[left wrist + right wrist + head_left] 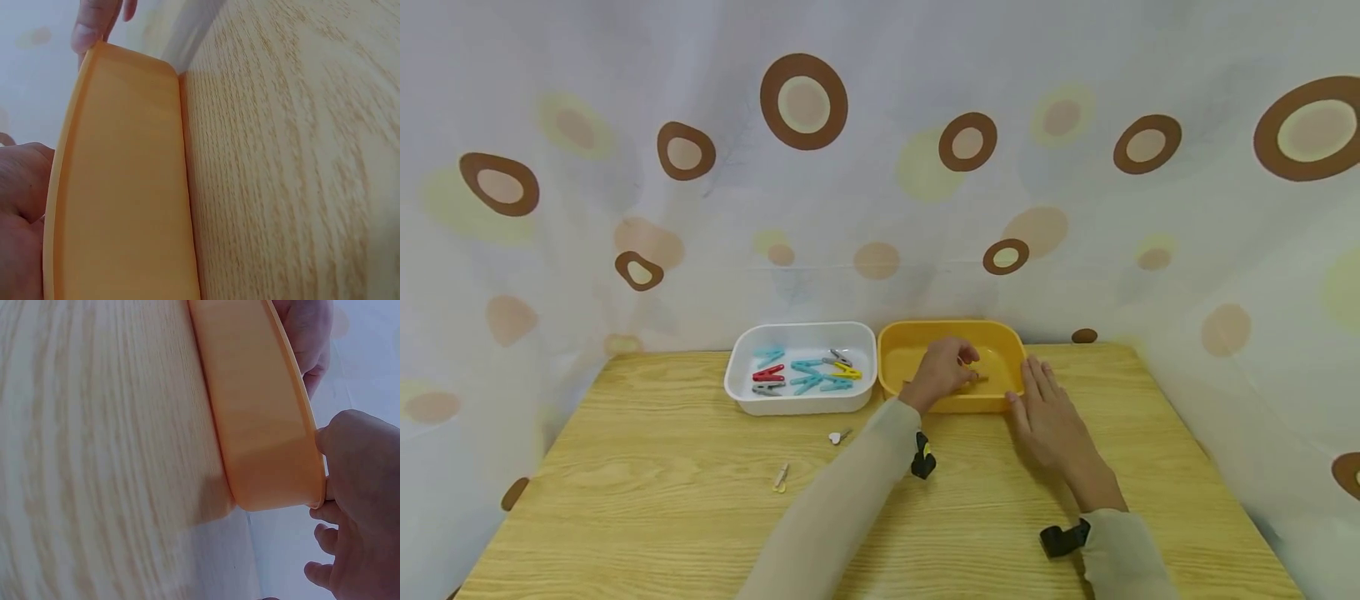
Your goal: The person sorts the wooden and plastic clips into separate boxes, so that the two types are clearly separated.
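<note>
My left hand (942,372) reaches over the front wall into the yellow bin (942,403), fingers curled inside it. A small brown piece (981,379) lies right at its fingertips; I cannot tell whether they pinch it. In the left wrist view the bin's outer wall (125,175) hides most of the fingers. My right hand (1051,417) rests against the bin's front right corner, fingers extended along the right side and thumb at the front. From the right wrist, the thumb and a finger of that hand (369,481) touch the bin's rim (312,434).
A white bin (801,403) stands left of the yellow one, with several blue, red, grey and yellow clothespins inside. On the wooden table (685,500) lie a clip with a white heart (836,437) and a small clothespin with a yellow ornament (781,477). A patterned cloth hangs behind.
</note>
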Demonstrator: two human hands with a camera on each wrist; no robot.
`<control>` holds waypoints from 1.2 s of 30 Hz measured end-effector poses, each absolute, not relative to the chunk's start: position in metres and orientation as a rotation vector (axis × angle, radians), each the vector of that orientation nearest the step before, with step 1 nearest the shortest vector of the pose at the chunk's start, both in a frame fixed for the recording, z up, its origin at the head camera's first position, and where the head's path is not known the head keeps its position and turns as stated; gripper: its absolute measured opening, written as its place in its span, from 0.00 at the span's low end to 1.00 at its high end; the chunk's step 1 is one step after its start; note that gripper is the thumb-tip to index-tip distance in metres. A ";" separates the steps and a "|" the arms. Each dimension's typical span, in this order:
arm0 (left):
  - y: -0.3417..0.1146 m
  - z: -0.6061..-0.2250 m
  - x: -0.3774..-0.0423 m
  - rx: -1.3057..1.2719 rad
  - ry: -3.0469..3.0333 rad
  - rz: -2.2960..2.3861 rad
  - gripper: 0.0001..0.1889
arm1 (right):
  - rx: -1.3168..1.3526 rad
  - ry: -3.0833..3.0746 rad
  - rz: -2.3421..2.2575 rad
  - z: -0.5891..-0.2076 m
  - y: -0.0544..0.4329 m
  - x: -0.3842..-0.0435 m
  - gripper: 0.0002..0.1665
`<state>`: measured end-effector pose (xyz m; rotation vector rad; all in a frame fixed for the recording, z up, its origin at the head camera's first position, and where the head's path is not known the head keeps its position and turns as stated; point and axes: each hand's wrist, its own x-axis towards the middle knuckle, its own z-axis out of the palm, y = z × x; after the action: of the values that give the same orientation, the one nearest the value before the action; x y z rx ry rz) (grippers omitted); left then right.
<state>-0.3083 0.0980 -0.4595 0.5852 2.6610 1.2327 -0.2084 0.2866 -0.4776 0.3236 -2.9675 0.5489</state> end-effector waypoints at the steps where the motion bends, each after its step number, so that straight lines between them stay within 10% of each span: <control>1: 0.097 -0.460 -0.308 0.584 2.660 1.230 0.11 | 0.327 -2.967 0.548 -0.478 0.286 -0.209 0.42; 36: -0.001 -0.417 -0.253 0.877 2.737 1.353 0.09 | 0.379 -2.956 0.581 -0.480 0.289 -0.209 0.41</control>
<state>-0.2534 -0.0007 -0.4174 0.8767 2.7374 1.3528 -0.2093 0.2886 -0.4802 0.3788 -2.9562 0.5807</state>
